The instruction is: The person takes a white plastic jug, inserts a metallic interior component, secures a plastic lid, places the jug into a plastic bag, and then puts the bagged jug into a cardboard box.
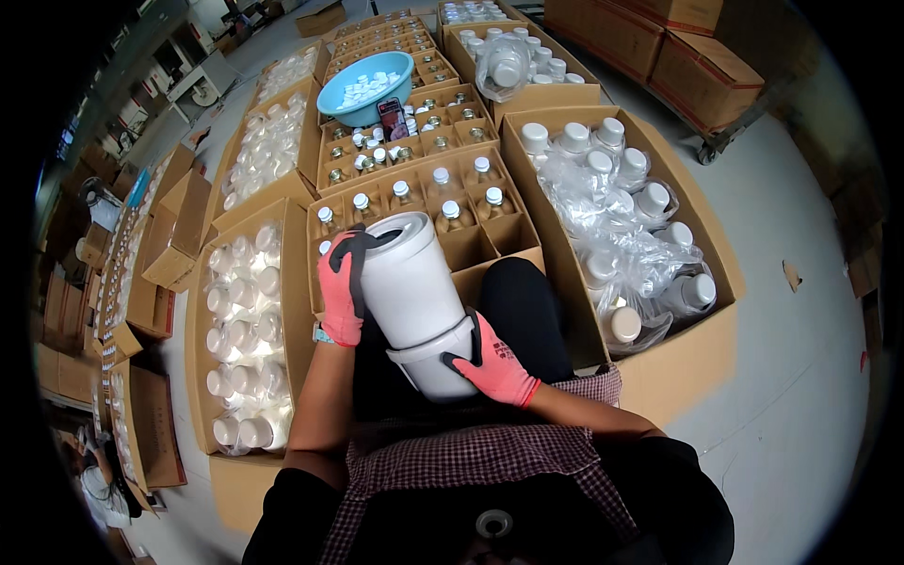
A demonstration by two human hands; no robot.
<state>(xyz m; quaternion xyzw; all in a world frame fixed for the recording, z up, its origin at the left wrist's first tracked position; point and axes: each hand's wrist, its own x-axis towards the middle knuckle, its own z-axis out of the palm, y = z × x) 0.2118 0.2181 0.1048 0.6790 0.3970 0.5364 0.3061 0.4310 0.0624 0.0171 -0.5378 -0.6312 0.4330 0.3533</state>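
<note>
A large white cylinder, like a canister point(407, 287), leans across my lap with its top tilted to the left. A wider white collar or cup point(435, 363) surrounds its lower end, and a dark recess shows at the top end. My left hand point(343, 282), in a pink and black glove, wraps around the upper left side. Lower down, my right hand point(494, 365), gloved alike, grips the collar from the right. Just beyond stands a divided carton point(520, 259) holding bottles point(452, 218) with white caps; some front compartments hold no bottle.
To my left is a carton of plastic-wrapped white-capped containers point(242, 337); a similar carton point(565, 325) stands right. A blue basin point(365, 92) of small white caps rests on farther cartons, beside a phone point(392, 121). A cart with brown boxes point(706, 80) stands far right.
</note>
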